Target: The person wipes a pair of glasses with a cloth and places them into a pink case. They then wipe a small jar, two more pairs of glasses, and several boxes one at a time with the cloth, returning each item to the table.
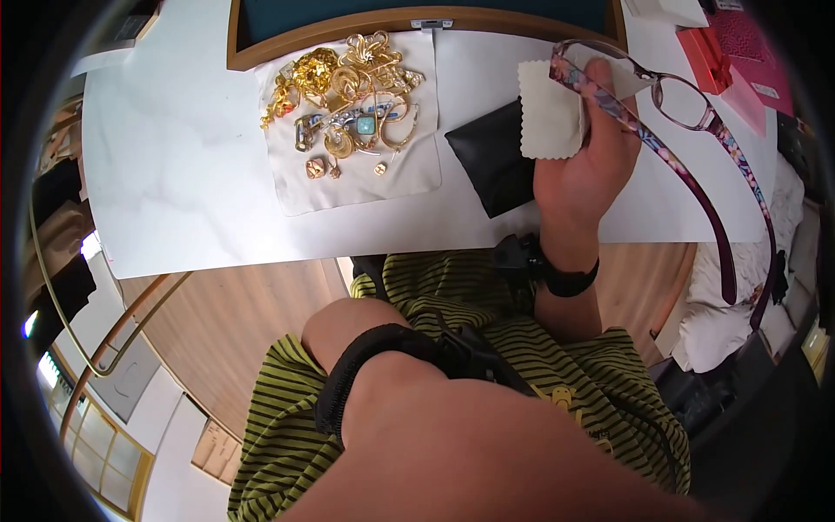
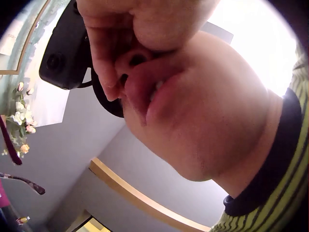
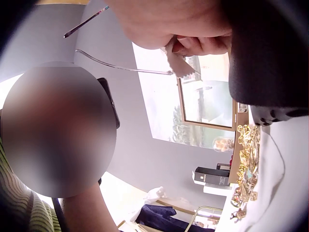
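Observation:
My right hand (image 1: 593, 170) holds a pair of glasses (image 1: 670, 157) with flower-patterned temples above the right side of the table. Between its fingers and the glasses is a cream cleaning cloth (image 1: 550, 126) with a zigzag edge. A flat black pouch (image 1: 496, 161) lies on the table beside that hand. My left hand (image 2: 149, 19) is raised to the person's face, its fingers touching near the nose; part of it is cut off by the frame. In the head view only the left arm (image 1: 417, 426) shows, bent upward.
Gold jewellery (image 1: 335, 139) in a heap lies on a pale cloth (image 1: 300, 191) at table centre-left. Behind it stands a wood-framed tray (image 1: 261, 52) with a dark lining. A red box (image 1: 703, 61) sits at the back right. The white table (image 1: 174, 174) ends at the person's lap.

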{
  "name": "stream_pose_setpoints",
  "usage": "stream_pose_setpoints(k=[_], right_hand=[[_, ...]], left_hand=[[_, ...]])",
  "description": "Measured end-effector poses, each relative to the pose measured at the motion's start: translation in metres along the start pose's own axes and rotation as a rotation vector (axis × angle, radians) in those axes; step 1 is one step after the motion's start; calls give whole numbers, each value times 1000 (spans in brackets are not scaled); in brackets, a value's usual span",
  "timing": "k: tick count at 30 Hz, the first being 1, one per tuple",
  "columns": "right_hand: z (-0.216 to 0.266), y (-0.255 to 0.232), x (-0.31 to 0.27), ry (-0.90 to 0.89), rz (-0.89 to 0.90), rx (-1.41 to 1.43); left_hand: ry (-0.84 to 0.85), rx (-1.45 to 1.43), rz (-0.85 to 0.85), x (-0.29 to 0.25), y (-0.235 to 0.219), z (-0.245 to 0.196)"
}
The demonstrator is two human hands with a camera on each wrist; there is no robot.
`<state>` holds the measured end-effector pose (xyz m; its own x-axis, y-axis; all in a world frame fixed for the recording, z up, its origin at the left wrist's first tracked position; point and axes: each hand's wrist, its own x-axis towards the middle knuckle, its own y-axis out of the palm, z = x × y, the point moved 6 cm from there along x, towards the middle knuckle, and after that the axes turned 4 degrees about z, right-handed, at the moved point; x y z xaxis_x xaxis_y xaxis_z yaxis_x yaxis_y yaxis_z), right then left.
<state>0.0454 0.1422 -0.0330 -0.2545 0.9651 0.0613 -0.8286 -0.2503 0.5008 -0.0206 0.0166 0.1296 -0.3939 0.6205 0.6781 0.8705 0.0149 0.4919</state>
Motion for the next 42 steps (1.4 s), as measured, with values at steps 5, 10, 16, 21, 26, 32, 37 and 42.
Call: stream_pose_setpoints(k=[5,10,16,21,26,32,37,42], right_hand=[[-1,2,1,-27,41,57],[-3,2,1,16,5,55],[-3,3,0,34,16,47],[-2,3,-1,34,19,21],[0,7,-2,30,9,52],[-2,3,0,22,30,21],[-4,1,1,33,4,28],[-2,5,-1,15,10,42]], left_hand=[[11,6,4,2,-8,-3],[29,14,38,7,-11,-1],[24,26,56,12,-7,2],[21,55,45,15,-1,4],[27,54,62,15,-2,3],[21,81,48,14,-5,0],[11,104,57,15,-9,3],[-41,175,66,17,-12,11]])
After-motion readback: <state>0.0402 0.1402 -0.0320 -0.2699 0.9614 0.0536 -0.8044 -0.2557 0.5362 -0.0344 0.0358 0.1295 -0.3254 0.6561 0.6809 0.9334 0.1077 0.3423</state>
